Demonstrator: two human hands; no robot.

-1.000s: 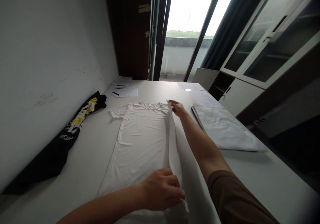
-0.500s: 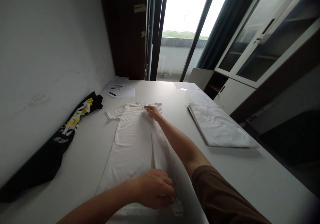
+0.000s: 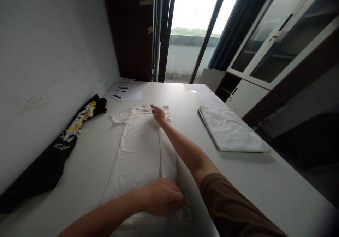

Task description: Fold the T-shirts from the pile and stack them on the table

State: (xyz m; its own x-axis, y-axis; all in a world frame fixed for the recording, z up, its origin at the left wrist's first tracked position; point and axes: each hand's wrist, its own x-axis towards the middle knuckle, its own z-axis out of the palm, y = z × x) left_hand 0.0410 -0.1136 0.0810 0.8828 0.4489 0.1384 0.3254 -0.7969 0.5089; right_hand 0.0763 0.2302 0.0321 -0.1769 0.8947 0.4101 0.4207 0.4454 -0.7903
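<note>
A white short-sleeved T-shirt (image 3: 140, 138) lies spread on the table, its collar at the far end and its right side folded inward in a long strip. My right hand (image 3: 159, 115) reaches across to the collar, fingers stretched out and resting on the cloth by the neckline. Closer to me, my left hand (image 3: 162, 197) is closed, with curled fingers at the lower part of the folded strip. It appears to grip the cloth there, though its fingertips are partly hidden.
A black garment with yellow and white print (image 3: 60, 149) lies along the wall at left. Papers (image 3: 125, 90) lie at the far left corner. A folded white cloth (image 3: 233, 131) sits at right on the white table (image 3: 182, 96). A cabinet (image 3: 249, 96) stands beyond.
My right hand's fingers have straightened and reach slightly farther over the collar. My left hand's fingers have closed more at the folded strip. The view has shifted slightly.
</note>
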